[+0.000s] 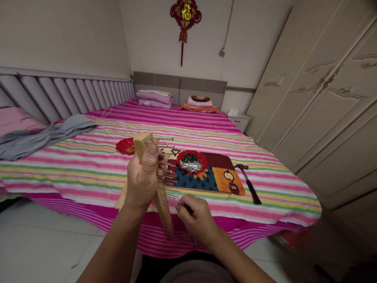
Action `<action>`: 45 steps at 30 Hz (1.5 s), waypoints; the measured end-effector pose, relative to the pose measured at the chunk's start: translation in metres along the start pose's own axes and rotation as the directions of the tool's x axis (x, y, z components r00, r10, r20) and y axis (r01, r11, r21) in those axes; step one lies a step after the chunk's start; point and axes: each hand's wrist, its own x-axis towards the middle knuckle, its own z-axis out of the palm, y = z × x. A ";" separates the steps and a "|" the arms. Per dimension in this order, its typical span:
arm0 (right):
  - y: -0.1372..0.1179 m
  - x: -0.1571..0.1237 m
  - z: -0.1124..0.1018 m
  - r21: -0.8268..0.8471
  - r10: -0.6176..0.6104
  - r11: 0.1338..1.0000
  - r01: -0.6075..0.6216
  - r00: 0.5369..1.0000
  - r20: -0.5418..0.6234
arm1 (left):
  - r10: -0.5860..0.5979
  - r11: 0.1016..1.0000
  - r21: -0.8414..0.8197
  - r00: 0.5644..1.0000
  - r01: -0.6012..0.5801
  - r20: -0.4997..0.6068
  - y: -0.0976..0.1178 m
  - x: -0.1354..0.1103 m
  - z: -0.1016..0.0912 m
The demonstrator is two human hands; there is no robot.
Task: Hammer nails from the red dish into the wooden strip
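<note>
My left hand (141,179) is wrapped round a long wooden block (163,210), held upright and tilted over the bed edge. Several nails (167,171) stick out of the block's right side in a row. Close to the lower nails, my right hand (196,216) is closed in a pinch on a nail, most of which the fingers hide. Beyond the hands, a red scalloped dish (192,162) full of loose nails rests on a patterned mat (196,182). A hammer (249,184) with a black handle lies to the right of the mat.
Another red dish (126,146) sits behind the block on the striped bedspread (273,177). Grey clothing (70,127) lies at the left. Folded bedding (154,99) is stacked by the headboard, and a wardrobe (309,78) stands on the right.
</note>
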 end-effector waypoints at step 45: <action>0.010 -0.006 -0.021 -0.397 -0.246 0.887 0.236 0.969 0.027 | -0.046 0.998 -0.031 0.998 0.045 -0.034 0.007 0.002 0.000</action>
